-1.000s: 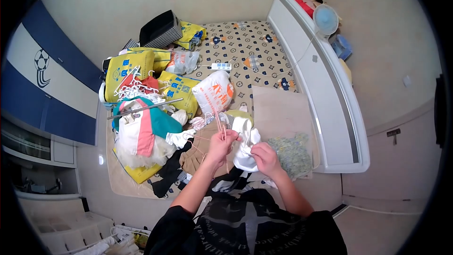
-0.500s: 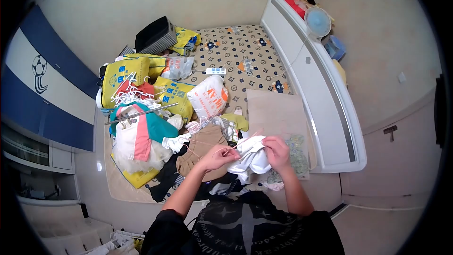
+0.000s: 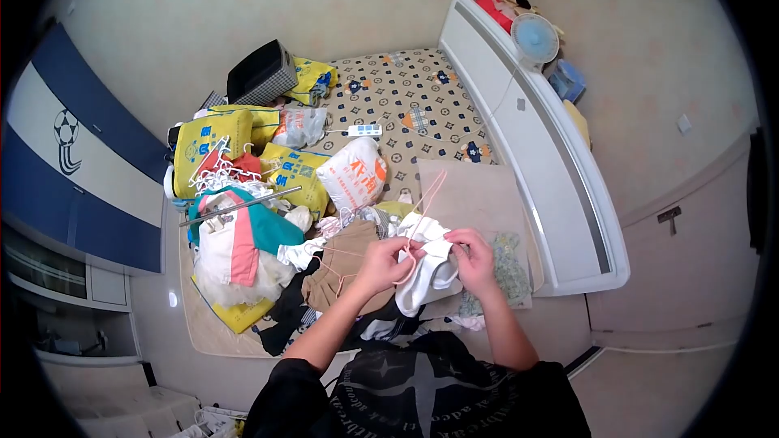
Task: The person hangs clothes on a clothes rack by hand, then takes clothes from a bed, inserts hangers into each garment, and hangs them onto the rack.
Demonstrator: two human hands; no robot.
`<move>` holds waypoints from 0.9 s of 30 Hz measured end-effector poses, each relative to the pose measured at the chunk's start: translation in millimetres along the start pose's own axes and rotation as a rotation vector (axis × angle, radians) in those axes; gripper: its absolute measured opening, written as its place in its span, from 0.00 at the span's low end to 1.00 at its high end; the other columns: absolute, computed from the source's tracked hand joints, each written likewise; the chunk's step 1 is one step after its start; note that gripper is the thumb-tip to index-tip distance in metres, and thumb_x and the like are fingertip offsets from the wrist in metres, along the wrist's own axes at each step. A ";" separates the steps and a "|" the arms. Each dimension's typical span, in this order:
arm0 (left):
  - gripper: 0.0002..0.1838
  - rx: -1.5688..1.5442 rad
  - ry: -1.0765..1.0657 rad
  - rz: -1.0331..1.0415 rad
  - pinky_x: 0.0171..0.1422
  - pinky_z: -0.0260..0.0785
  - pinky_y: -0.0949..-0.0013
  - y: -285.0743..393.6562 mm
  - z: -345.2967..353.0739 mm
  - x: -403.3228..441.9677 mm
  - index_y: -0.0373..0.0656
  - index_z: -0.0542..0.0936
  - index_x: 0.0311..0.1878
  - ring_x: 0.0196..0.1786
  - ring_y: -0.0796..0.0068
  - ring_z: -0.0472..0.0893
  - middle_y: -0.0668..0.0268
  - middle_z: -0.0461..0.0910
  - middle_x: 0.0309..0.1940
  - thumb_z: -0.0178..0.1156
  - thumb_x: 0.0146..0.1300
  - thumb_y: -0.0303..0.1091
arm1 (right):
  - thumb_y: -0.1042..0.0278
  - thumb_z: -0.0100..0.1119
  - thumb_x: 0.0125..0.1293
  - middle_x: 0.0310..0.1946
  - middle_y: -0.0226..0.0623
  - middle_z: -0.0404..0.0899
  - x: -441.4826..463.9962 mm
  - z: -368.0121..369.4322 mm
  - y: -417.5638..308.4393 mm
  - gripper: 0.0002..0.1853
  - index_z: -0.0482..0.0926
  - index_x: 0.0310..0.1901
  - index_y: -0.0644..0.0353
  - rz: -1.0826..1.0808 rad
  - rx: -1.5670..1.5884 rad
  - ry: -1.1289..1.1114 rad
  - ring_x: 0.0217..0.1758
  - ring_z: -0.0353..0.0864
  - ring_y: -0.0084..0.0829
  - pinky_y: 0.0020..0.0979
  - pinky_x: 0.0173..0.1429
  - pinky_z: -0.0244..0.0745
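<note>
A white garment (image 3: 423, 285) hangs bunched between my two hands, above a pile of clothes. My left hand (image 3: 385, 266) is closed around a pink clothes hanger (image 3: 434, 189), part of which sticks up beyond the cloth. My right hand (image 3: 473, 261) pinches the right edge of the white garment between thumb and fingers. How far the hanger sits inside the cloth is hidden by the folds. To the left of my left hand lies a brown garment (image 3: 333, 264) with another pink hanger on it.
Yellow bags (image 3: 213, 146), a white plastic bag (image 3: 355, 173) and a heap of white hangers (image 3: 231, 170) crowd the bed's left side. A metal rod (image 3: 243, 205) lies across a teal, pink and white garment (image 3: 272, 231). A white bed board (image 3: 535, 146) borders the right.
The pink hanger in my left hand now points up and away from me. The white garment has turned and hangs lower. My left hand has moved slightly right, and the view has shifted slightly.
</note>
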State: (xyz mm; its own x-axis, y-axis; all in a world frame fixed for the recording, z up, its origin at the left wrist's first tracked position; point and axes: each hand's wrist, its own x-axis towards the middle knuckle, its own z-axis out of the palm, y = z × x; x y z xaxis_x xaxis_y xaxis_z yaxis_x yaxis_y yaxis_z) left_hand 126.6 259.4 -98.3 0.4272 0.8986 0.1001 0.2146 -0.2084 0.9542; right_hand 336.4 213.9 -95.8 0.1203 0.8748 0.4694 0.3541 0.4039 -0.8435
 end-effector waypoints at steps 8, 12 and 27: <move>0.07 -0.481 0.169 -0.151 0.38 0.64 0.81 -20.0 2.3 1.4 0.36 0.84 0.42 0.32 0.90 0.71 0.78 0.79 0.30 0.68 0.66 0.30 | 0.73 0.67 0.58 0.35 0.39 0.82 -6.2 -28.5 0.0 0.10 0.85 0.43 0.60 0.131 -0.430 -0.191 0.34 0.81 0.40 0.38 0.49 0.76; 0.06 -0.536 0.073 -0.191 0.40 0.65 0.80 1.9 -11.3 1.0 0.37 0.84 0.42 0.34 0.89 0.72 0.77 0.78 0.31 0.66 0.68 0.31 | 0.63 0.74 0.52 0.43 0.39 0.81 9.0 -27.7 -25.6 0.25 0.81 0.54 0.57 -0.109 -0.514 -0.136 0.38 0.81 0.41 0.39 0.53 0.74; 0.10 -0.248 0.108 -0.149 0.35 0.66 0.78 -2.3 -8.0 -3.1 0.37 0.85 0.40 0.29 0.88 0.72 0.75 0.79 0.25 0.68 0.67 0.36 | 0.76 0.64 0.59 0.24 0.34 0.78 2.3 38.3 -1.1 0.08 0.78 0.40 0.62 -0.013 -0.253 0.168 0.24 0.80 0.28 0.27 0.32 0.77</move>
State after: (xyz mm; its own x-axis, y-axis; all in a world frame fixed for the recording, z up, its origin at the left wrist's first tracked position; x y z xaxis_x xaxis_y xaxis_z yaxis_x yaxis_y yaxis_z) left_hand 117.7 260.2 -98.6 0.3081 0.9509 -0.0289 0.0415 0.0169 0.9990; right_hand 300.8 225.7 -103.8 0.2587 0.8050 0.5339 0.5737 0.3166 -0.7554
